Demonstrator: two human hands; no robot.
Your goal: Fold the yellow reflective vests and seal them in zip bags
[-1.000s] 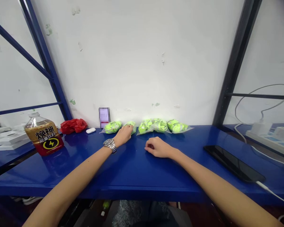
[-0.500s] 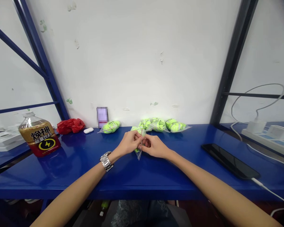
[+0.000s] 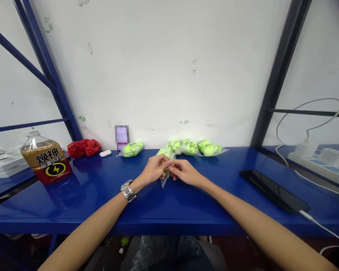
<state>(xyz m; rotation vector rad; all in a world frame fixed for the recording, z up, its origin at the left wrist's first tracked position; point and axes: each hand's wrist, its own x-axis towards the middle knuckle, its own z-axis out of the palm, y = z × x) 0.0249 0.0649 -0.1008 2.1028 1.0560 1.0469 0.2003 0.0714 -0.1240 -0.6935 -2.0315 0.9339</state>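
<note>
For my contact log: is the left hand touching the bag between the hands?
Touching: the head view shows the left hand with its fingers gripping the bag, whose clear corner pokes out below.

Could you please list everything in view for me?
Held packet: one, clear and yellow-green, between hands
Other packets: at least three, alike, along wall
Bottle: one, amber and red, left
Bag: one, red, back left
Case: one, white, right of bag
Screen: one, purple, blurred, by wall
Phone: one, black, right
Power strip: one, white, far right
Chargers: two, white, on strip
Cables: several, white, right
Boxes: several, white, far left
Table: one, blue, centre
Frame bars: several, blue or dark, sides
Wall: one, white, behind
Green item: one, below table, unclear
Watch: one, silver, left wrist
Left hand: one, on held packet
Right hand: one, on held packet
Clothed lap: one, dark, below table
</note>
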